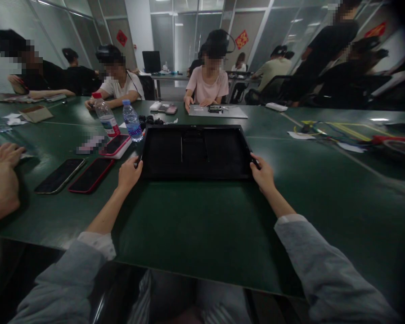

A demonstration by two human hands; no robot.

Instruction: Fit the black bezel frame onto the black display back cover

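Observation:
A wide, black rectangular tray [162, 155] with raised edges lies in front of me on the green table. In its middle is a dark frame-like part with thin, shiny upright lines; its exact kind is hard to make out in the dark. My left hand [130, 173] is closed round the tray's left side near the front corner. At the opposite end, my right hand [263, 173] grips the right side, thumb toward the rim. The fingers under the edges are partly hidden.
Left of the tray stand a blue-capped bottle [132, 121] and a red-capped bottle [106, 115]. Phones [92, 175] lie nearby. Another person's hand [2, 180] rests at far left. Cables [337, 132] lie at right. A person in pink [207, 85] sits across.

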